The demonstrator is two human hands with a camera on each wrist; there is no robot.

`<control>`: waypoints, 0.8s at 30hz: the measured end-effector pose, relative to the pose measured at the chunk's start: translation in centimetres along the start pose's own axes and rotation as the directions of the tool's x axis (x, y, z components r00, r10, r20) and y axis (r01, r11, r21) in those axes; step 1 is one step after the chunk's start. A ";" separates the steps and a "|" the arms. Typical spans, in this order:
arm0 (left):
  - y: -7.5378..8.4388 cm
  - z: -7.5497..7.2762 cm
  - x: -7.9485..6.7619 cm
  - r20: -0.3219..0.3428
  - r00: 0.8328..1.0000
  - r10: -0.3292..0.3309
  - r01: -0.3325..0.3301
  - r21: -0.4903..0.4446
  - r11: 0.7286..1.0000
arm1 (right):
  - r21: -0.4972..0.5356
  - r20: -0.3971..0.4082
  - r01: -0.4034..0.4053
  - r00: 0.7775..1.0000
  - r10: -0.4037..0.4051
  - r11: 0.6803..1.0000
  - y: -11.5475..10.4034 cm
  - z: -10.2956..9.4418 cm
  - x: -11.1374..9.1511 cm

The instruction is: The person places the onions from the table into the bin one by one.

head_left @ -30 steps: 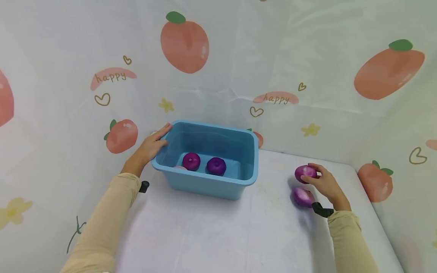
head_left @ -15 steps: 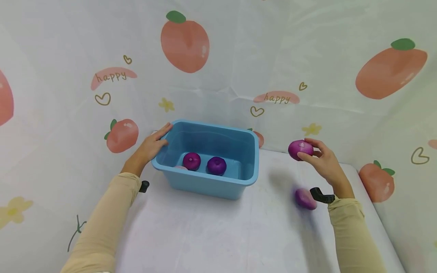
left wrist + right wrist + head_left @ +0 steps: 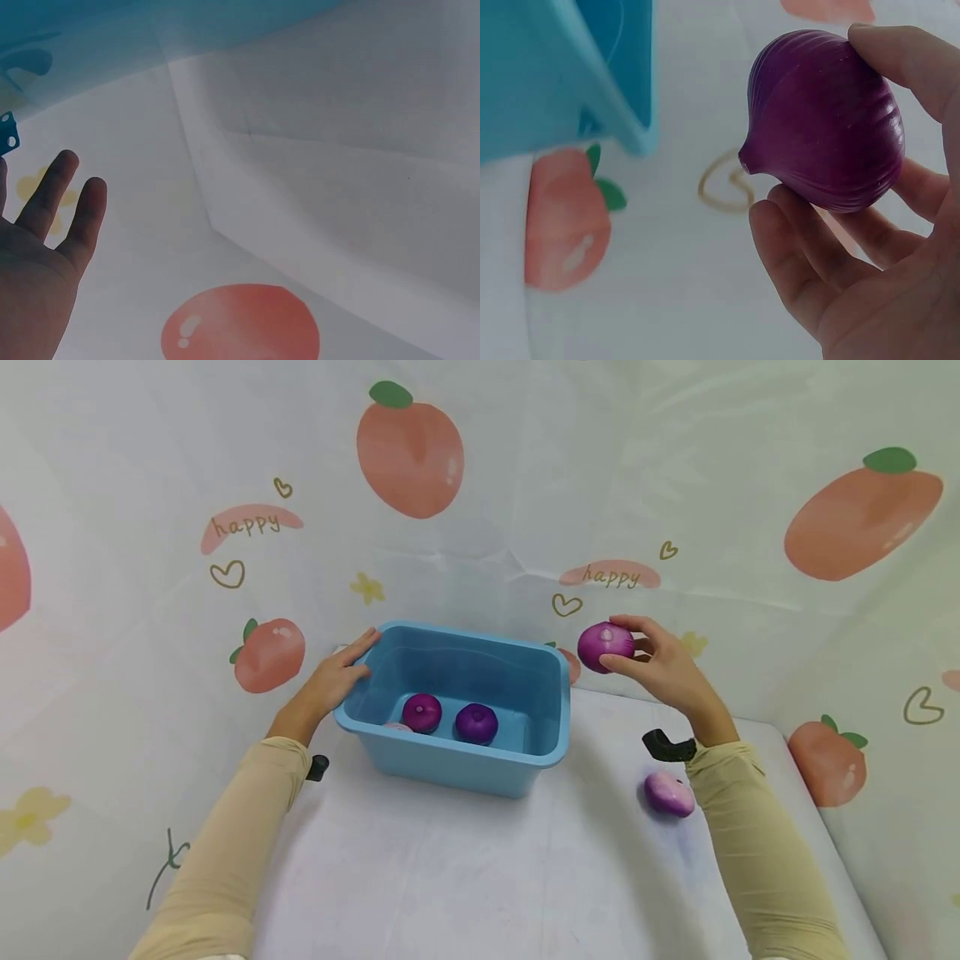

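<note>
My right hand [image 3: 667, 672] holds a purple onion [image 3: 604, 647] between thumb and fingers, raised above the table to the right of the bin. In the right wrist view the onion [image 3: 829, 124] shows glossy skin and a pointed tip facing left. My left hand [image 3: 326, 687] rests against the left rim of a blue plastic bin [image 3: 450, 768]; in the left wrist view its visible fingers [image 3: 86, 217] are stretched out and spread. Inside the bin lie a magenta onion [image 3: 422, 713] and a dark purple onion [image 3: 476, 724], with a pale pink item [image 3: 397, 727] partly hidden by the front wall.
A pinkish purple onion [image 3: 669, 795] lies on the white table [image 3: 465, 877] at the right, close to my right sleeve [image 3: 757, 852]. White cloth [image 3: 487, 485] printed with fruit hangs behind and at both sides.
My right hand has lifted the onion off the table beside the other onion and carried it up and left toward the bin. My left hand has stayed at the bin's rim.
</note>
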State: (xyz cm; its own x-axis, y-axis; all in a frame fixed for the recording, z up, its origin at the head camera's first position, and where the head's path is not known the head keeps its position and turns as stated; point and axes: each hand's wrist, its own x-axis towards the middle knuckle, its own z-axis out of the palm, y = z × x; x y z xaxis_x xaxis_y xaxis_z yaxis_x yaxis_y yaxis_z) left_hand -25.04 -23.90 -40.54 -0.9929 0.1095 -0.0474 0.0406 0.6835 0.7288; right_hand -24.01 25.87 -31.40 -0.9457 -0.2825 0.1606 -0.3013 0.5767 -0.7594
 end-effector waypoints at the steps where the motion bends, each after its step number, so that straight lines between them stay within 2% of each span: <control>1: 0.0 0.0 0.0 0.001 1.000 -0.001 0.001 0.000 1.000 | -0.001 0.009 0.017 1.000 -0.017 1.000 -0.4 0.4 0.5; 6: 0.0 0.0 0.0 -0.002 1.000 -0.009 0.009 0.001 1.000 | 0.019 0.050 0.087 0.995 -0.088 0.996 -2.5 2.4 2.7; 14: 0.0 -0.2 -0.1 -0.017 1.000 -0.007 0.007 -0.005 1.000 | 0.084 0.113 0.142 0.982 -0.151 0.986 -4.6 6.2 6.2; 19: -0.1 0.2 0.1 -0.016 1.000 -0.004 0.004 -0.031 1.000 | 0.174 0.168 0.152 0.969 -0.182 0.973 -5.2 9.0 8.0; 24: 0.0 0.0 0.1 -0.010 1.000 0.001 -0.002 -0.013 1.000 | 0.189 0.218 0.202 0.946 -0.241 0.961 -5.9 12.0 9.1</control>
State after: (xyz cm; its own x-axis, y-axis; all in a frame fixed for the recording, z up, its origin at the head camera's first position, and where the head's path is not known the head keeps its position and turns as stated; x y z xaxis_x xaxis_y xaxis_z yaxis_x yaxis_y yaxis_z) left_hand -25.09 -23.83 -40.54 -0.9939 0.1031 -0.0394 0.0407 0.6739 0.7377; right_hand -29.37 10.66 -33.03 -0.7950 -0.5736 0.1974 -0.4572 0.3526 -0.8165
